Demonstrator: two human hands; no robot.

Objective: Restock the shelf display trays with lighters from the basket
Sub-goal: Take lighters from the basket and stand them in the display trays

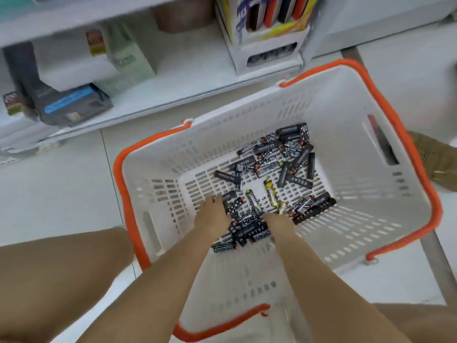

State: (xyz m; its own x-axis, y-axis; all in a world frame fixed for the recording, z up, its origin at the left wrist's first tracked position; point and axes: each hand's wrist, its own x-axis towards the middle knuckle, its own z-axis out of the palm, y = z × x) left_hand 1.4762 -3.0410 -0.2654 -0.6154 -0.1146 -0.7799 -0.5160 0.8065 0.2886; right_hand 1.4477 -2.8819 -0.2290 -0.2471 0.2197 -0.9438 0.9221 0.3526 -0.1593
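Note:
A white basket (346, 134) with orange handles stands on the floor below me. Several black-and-white patterned lighters (277, 154) and a few yellow ones (270, 191) lie scattered on its slotted bottom. Both my arms reach down into it. My left hand (212, 215) and my right hand (280, 225) are curled around a bunch of black-and-white lighters (249, 230) held between them; the fingertips are hidden. A white display tray (269, 53) with upright coloured lighters sits on the low shelf behind the basket.
The low white shelf (173, 95) carries a dark box with a blue label (74, 105) and pale green cartons (128, 60) at the left. My knees flank the basket's near side. A shoe (437, 159) shows at the right, on the pale tiled floor (61, 189).

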